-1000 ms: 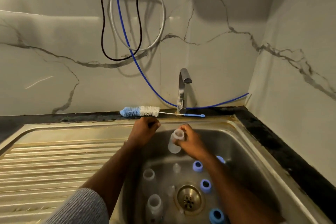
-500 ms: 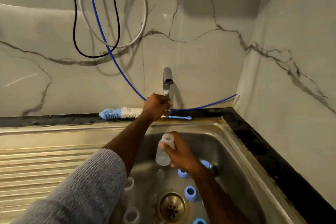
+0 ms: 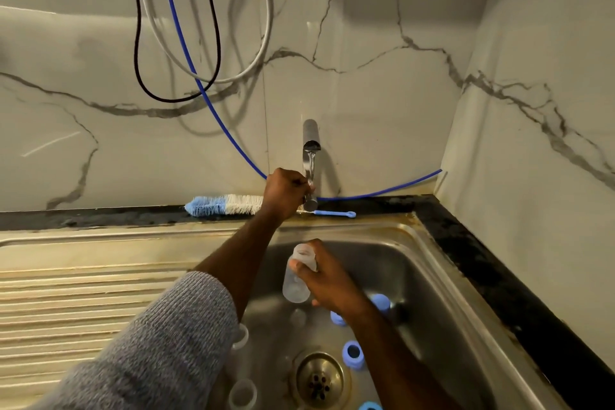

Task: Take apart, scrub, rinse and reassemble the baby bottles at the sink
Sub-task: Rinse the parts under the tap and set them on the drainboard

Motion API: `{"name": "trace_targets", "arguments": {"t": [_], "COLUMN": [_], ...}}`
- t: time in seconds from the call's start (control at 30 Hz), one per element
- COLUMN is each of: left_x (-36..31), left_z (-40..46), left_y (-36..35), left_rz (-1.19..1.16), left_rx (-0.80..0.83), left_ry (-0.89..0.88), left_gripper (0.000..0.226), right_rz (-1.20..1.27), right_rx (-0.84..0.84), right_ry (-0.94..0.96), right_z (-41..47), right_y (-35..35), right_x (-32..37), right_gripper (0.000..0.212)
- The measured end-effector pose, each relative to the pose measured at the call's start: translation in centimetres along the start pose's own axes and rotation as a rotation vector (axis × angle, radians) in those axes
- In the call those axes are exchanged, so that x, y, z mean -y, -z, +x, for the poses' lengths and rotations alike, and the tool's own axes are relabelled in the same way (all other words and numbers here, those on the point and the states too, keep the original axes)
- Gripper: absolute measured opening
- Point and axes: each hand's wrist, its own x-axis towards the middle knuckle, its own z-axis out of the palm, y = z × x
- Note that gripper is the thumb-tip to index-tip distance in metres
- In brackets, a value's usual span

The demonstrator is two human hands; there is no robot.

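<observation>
In the head view, the left hand (image 3: 287, 192) is curled around the base of the one tap (image 3: 310, 166) at centre frame. Below it, the right hand (image 3: 327, 280) grips one clear bottle (image 3: 298, 274), tilted, above the sink (image 3: 442, 283). Four blue rings (image 3: 353, 355) show in the basin at lower centre-right, partly hidden by the arm, near the drain (image 3: 320, 379). Two more clear bottle mouths (image 3: 242, 393) show at lower centre. One bottle brush (image 3: 223, 205) lies on the ledge, left of the tap. Three cables (image 3: 176, 27) hang at upper left.
</observation>
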Motion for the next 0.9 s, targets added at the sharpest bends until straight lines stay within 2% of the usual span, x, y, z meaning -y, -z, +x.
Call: {"name": "trace_targets", "arguments": {"t": [0.2,0.33,0.43,0.5,0.57,0.67,0.8,0.9], "left_x": [0.3,1.5,3.2,4.5,5.5,6.9,7.6,8.2], "left_z": [-0.4,-3.0,-6.8,-9.7,-12.2,-14.4,-14.8,-14.3], "left_y": [0.0,0.9,2.1,2.7,3.2,3.4,2.4,1.6], "left_rz": [-0.051,-0.176,-0.107,-0.078,-0.077,-0.074,0.011,0.075], "left_rx": [0.014,0.015,-0.029,0.036,0.086,0.100,0.214,0.194], "left_ry": [0.009,0.072,0.059,0.076,0.095,0.098,0.043,-0.032], "left_gripper": [0.006,0.036,0.022,0.010,0.011,0.020,0.040,0.046], "right_rz": [0.042,-0.014,-0.021,-0.054,-0.037,0.108,0.458,0.599], "right_rx": [0.004,0.025,0.003,0.018,0.004,-0.125,-0.084,-0.139], "right_ry": [-0.032,-0.023,-0.056,-0.080,-0.100,-0.144,-0.297,-0.361], "right_z": [0.1,-0.1,-0.1,-0.1,0.0,0.6,0.6,1.0], "right_y": [0.4,0.4,0.8,0.8,0.6,0.5,0.1,-0.2], "right_x": [0.0,-0.1,-0.1,0.0,0.1,-0.3,-0.4,-0.6], "right_gripper": [0.041,0.041,0.045,0.046,0.039,0.031,0.034,0.031]}}
